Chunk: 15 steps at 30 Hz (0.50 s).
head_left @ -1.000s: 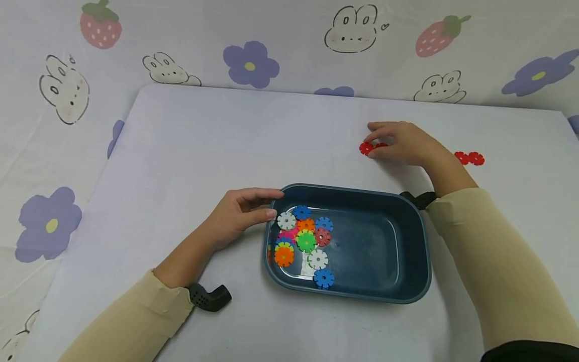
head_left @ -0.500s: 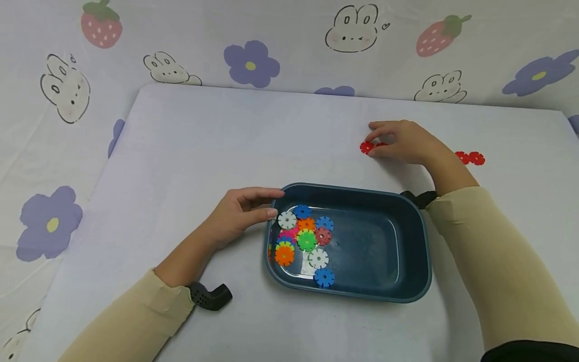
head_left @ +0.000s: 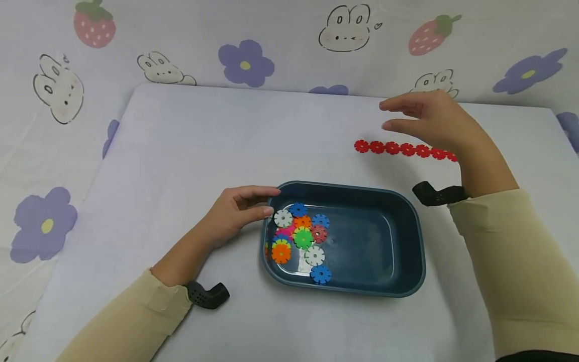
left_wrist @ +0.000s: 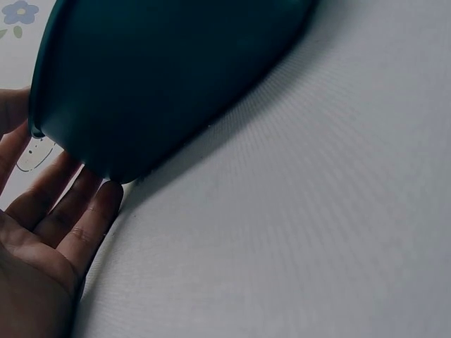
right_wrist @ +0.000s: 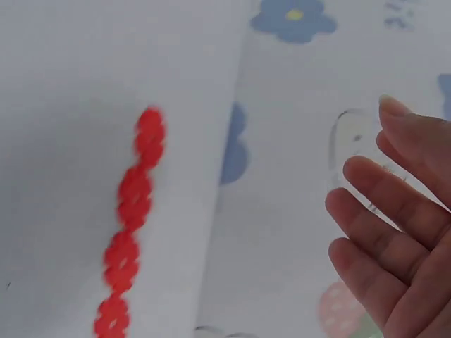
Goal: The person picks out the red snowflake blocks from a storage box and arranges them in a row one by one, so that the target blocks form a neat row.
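A dark blue plastic tub [head_left: 362,291] stands on the white table, with several colourful notched plastic discs [head_left: 303,237] lying in its left part. At the tub's left end, my left hand [head_left: 230,213] rests thumb and index finger at the rim; in the left wrist view, extended fingers [left_wrist: 95,218] touch the outer wall. A chain of red notched discs [head_left: 392,148] lies in a row behind the tub, its right end hidden by my right wrist. My right hand [head_left: 436,120] is raised above that chain, fingers loosely bent, holding nothing. In the right wrist view, the red chain [right_wrist: 134,197] lies apart from the hand.
The white tabletop [head_left: 203,136] extends around the tub. Its far edge meets a cloth [head_left: 289,30] printed with rabbits, strawberries and purple flowers. Black wrist cameras [head_left: 208,295] protrude from both sleeves.
My right hand has let go of the red disc chain, lifted and moved right and away from me, uncovering more linked discs. The left hand stays at the tub.
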Motion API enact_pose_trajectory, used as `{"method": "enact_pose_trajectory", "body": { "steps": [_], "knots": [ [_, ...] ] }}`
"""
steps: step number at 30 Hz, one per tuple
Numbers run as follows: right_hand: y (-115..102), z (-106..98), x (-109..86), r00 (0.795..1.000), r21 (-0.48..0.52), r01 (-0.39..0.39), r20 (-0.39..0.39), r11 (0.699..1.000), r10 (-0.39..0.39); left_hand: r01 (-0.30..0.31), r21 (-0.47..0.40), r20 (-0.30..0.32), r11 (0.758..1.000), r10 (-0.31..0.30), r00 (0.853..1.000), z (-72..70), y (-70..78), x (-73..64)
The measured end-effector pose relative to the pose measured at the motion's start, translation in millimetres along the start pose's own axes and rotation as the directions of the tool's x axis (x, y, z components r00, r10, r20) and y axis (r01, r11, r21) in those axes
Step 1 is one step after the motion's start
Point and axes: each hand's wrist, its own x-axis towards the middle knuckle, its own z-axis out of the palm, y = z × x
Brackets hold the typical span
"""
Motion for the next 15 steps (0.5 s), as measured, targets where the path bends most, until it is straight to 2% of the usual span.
{"method": "enact_pose_trajectory", "body": {
  "steps": [5,10,15],
  "knots": [
    [-35,2,-18.2,0.986,0.02,0.165,-0.02,0.986,-0.164,-0.007,0.006,-0.002,1.0,0.007,1.0,-0.8,-1.2,0.7],
    [-62,23,-29.1,0.941,0.121,0.321,0.071,0.939,-0.331,0.009,0.027,-0.017,1.0,-0.009,1.0,-0.3,-2.4,-0.1],
    [-76,46,-35.2,0.907,0.205,0.326,0.209,0.923,-0.367,0.0,0.026,-0.013,1.0,0.0,1.0,0.7,-1.4,1.5]
  ]
}}
